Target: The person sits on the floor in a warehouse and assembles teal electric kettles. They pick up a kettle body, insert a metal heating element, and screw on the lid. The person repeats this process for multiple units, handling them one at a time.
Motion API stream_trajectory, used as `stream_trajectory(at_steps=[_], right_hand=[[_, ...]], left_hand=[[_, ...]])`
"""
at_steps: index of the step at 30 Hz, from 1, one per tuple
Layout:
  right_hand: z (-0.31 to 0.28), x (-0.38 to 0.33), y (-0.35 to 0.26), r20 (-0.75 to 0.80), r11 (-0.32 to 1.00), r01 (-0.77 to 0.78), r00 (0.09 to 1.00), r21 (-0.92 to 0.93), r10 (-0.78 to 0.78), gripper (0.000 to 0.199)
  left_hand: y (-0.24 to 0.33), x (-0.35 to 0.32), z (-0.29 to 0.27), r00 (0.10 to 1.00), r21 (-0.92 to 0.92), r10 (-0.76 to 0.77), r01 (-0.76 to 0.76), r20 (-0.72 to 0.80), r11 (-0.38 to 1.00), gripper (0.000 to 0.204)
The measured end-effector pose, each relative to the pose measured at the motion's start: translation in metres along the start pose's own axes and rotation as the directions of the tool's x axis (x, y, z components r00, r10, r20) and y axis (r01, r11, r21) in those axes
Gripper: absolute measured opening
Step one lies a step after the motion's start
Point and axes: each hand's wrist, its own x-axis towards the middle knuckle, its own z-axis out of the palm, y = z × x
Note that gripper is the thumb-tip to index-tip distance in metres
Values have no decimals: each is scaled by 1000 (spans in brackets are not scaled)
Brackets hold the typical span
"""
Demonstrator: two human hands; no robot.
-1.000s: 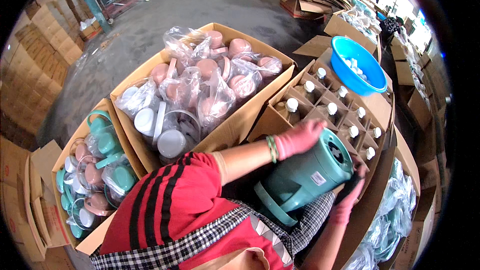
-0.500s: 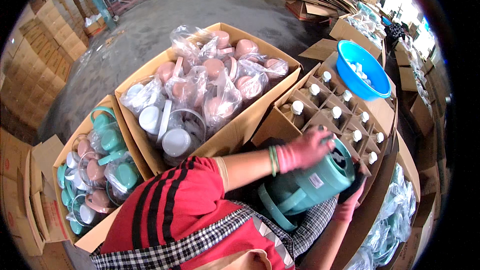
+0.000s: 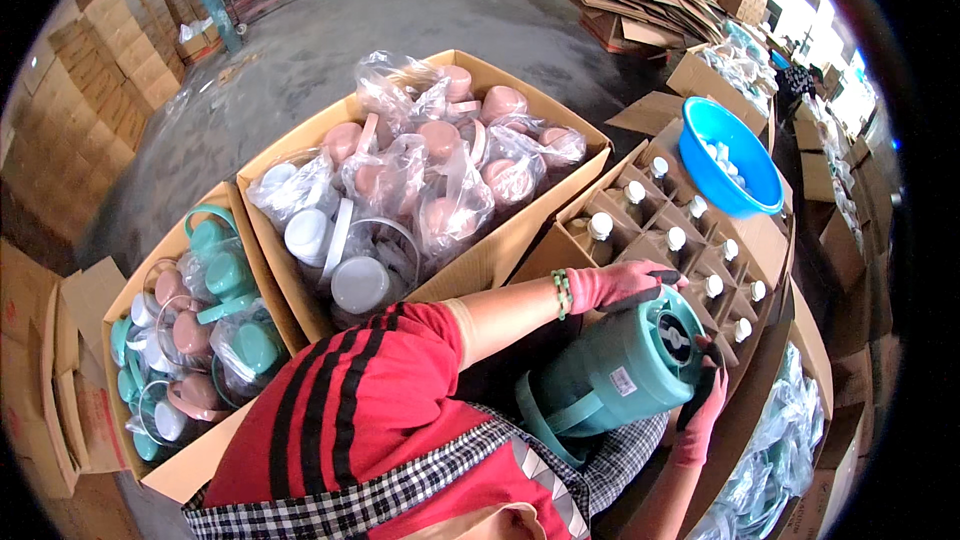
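A teal vacuum jug point(image 3: 610, 370) lies tilted across my lap, its mouth end up and to the right. A dark round stopper point(image 3: 675, 334) with a light grey shape on it sits in the mouth. A small white label point(image 3: 623, 381) is stuck to the body, and the teal handle loop hangs at the lower end. My left hand point(image 3: 625, 285), in a pink and black glove, lies over the far side of the jug's rim, gripping it. My right hand point(image 3: 706, 400), gloved alike, is closed on the near right side of the rim, its thumb by the stopper.
A divided carton point(image 3: 560, 260) holds several white-capped bottles. On its far end stands a blue basin point(image 3: 690, 160) of small white pieces. A carton point(image 3: 490, 265) of pink and white bagged lids and another carton point(image 3: 275, 290) of mixed lids stand left. Bagged teal parts point(image 3: 775, 460) lie right.
My left hand has moved from over the mouth to the jug's far rim, uncovering the stopper. My right hand has shifted slightly at the rim, and the jug has tilted a little.
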Motion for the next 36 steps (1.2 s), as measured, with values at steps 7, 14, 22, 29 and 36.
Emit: stream_trajectory(at_steps=[7, 14, 22, 29, 36], right_hand=[[4, 3, -78, 523, 560, 468, 849, -684, -70, 32], [30, 12, -94, 544, 153, 522, 801, -839, 249, 14], [38, 29, -108, 700, 297, 634, 651, -714, 294, 10], [9, 54, -92, 859, -34, 963, 255, -268, 443, 15], [68, 54, -91, 339, 74, 342, 835, -937, 434, 36]], left_hand=[[-54, -8, 4, 950, -626, -161, 298, 267, 721, 59], [-29, -24, 28, 958, -546, -155, 266, 241, 795, 64], [-71, -26, -1, 940, -689, -169, 332, 296, 644, 57], [-48, -16, 14, 913, -759, -244, 409, 328, 507, 36], [-80, -11, -10, 903, -868, -113, 430, 415, 246, 39]])
